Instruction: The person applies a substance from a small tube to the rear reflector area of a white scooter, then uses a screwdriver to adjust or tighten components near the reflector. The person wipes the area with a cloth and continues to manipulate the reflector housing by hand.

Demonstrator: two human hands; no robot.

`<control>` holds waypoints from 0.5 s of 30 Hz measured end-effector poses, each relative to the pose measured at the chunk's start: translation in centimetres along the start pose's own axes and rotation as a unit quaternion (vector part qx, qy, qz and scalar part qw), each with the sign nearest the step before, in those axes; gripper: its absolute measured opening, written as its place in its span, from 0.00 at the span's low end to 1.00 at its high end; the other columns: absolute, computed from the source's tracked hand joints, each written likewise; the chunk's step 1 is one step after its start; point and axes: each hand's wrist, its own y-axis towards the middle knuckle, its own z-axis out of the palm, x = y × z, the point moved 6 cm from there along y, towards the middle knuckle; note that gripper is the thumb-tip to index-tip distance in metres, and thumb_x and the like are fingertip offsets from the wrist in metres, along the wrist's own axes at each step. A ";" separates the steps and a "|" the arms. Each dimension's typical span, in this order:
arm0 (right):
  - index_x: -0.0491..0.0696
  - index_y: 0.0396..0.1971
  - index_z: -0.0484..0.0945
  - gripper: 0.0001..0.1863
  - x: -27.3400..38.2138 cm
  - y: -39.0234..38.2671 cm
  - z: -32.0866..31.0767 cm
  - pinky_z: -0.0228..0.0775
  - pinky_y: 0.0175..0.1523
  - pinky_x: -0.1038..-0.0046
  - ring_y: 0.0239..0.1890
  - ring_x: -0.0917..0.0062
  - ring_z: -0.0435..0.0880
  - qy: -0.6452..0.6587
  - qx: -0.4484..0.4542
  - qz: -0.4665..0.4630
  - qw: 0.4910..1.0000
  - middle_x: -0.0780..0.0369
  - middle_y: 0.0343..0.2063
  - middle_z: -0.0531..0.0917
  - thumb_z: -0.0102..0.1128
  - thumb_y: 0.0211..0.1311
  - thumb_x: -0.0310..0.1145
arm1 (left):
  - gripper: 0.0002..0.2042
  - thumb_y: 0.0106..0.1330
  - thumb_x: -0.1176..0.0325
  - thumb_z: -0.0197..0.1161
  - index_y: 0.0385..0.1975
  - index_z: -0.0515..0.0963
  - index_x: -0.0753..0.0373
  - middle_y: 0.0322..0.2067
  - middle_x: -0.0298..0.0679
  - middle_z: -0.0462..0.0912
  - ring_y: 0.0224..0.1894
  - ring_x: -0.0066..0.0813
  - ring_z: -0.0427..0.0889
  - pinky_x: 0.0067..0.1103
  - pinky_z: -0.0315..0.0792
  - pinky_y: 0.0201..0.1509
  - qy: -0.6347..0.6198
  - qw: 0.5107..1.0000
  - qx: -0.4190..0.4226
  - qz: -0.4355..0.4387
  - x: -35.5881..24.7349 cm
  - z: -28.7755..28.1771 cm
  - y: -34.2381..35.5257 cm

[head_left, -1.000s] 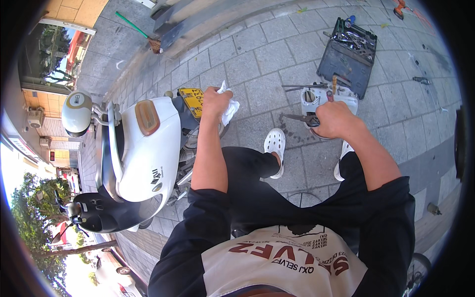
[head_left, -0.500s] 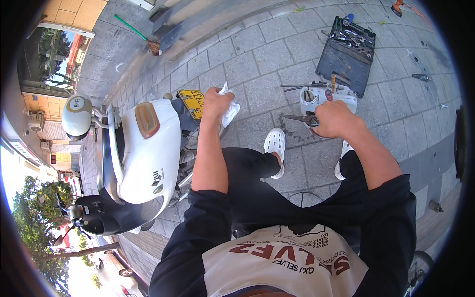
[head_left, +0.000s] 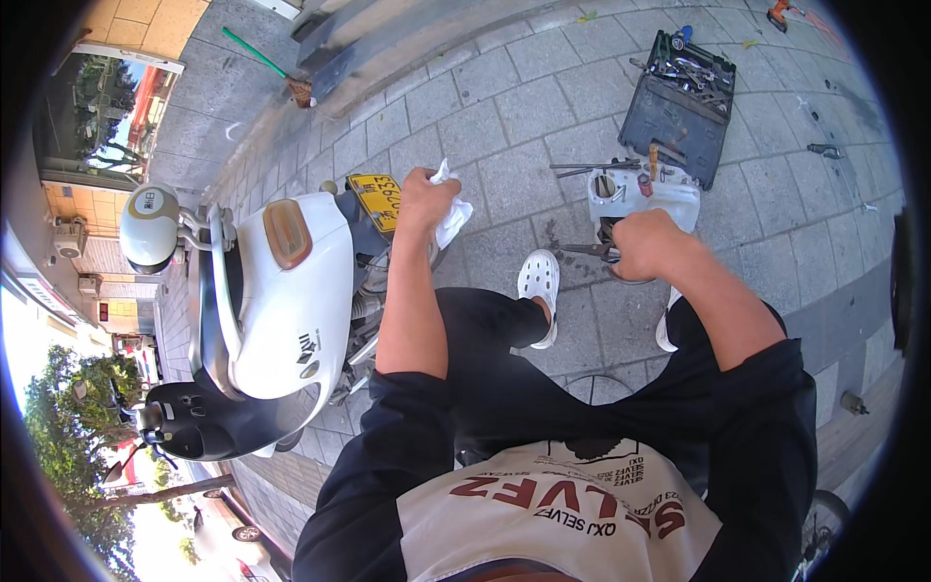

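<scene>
My left hand (head_left: 427,202) is closed on a crumpled white tissue (head_left: 452,225) beside the scooter's yellow rear plate (head_left: 376,203). The white scooter (head_left: 296,310) stands to the left. My right hand (head_left: 652,242) is wrapped round a pair of pliers (head_left: 599,251), whose dark jaws point left; the fingers cover the handles. Just beyond that hand, a white plastic tray (head_left: 685,202) on the paving holds a few small parts and tools, partly hidden by the hand.
An open dark toolbox (head_left: 675,121) full of metal tools lies beyond the tray. Thin dark rods (head_left: 582,170) lie by the tray's left edge. A broom with a green handle (head_left: 254,52) is at the far left, and an orange power tool (head_left: 777,16) at the far right.
My right hand has turned a little, and the pliers have shifted slightly lower with their jaws foreshortened. The left hand and tissue have hardly moved.
</scene>
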 end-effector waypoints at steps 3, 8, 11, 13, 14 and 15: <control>0.42 0.40 0.90 0.20 0.6 0.3 1.5 0.82 0.52 0.59 0.47 0.57 0.91 -0.002 0.022 -0.016 1.000 0.50 0.41 0.91 0.68 0.57 0.43 | 0.24 0.60 0.69 0.72 0.53 0.77 0.77 0.38 0.50 0.85 0.32 0.33 0.85 0.31 0.78 0.33 -0.023 1.000 0.001 0.005 -0.7 0.0 -0.5; 0.42 0.42 0.90 0.16 1.1 1.4 7.4 0.83 0.51 0.57 0.50 0.56 0.90 0.044 0.075 -0.005 0.996 0.49 0.43 0.90 0.63 0.57 0.34 | 0.21 0.63 0.66 0.76 0.50 0.80 0.73 0.37 0.42 0.86 0.33 0.28 0.83 0.29 0.77 0.34 -0.174 0.984 0.035 0.014 -3.5 1.1 -1.3; 0.41 0.44 0.89 0.16 0.5 3.4 14.9 0.82 0.54 0.55 0.51 0.54 0.90 0.111 0.085 0.039 0.989 0.47 0.46 0.90 0.60 0.59 0.30 | 0.13 0.68 0.63 0.76 0.46 0.82 0.62 0.34 0.33 0.83 0.28 0.20 0.79 0.22 0.71 0.28 -0.347 0.933 0.072 0.062 -6.0 1.3 -2.7; 0.40 0.44 0.88 0.16 0.1 4.3 19.3 0.81 0.55 0.54 0.51 0.53 0.89 0.156 0.077 0.074 0.982 0.46 0.46 0.89 0.59 0.60 0.30 | 0.14 0.69 0.63 0.75 0.48 0.81 0.62 0.35 0.35 0.83 0.27 0.21 0.78 0.21 0.71 0.25 -0.429 0.892 0.116 0.085 -7.9 1.5 -3.3; 0.39 0.44 0.88 0.16 0.0 4.8 21.1 0.81 0.56 0.53 0.51 0.53 0.89 0.180 0.061 0.090 0.978 0.46 0.46 0.89 0.58 0.61 0.30 | 0.14 0.70 0.63 0.74 0.48 0.80 0.62 0.35 0.37 0.83 0.26 0.22 0.78 0.21 0.70 0.25 -0.484 0.858 0.147 0.086 -8.8 1.7 -3.8; 0.39 0.45 0.87 0.16 0.1 5.2 23.0 0.81 0.56 0.53 0.51 0.52 0.89 0.203 0.045 0.106 0.972 0.46 0.45 0.89 0.58 0.61 0.30 | 0.14 0.71 0.62 0.73 0.49 0.80 0.62 0.36 0.38 0.83 0.26 0.22 0.77 0.21 0.69 0.24 -0.536 0.821 0.176 0.086 -9.6 2.1 -4.3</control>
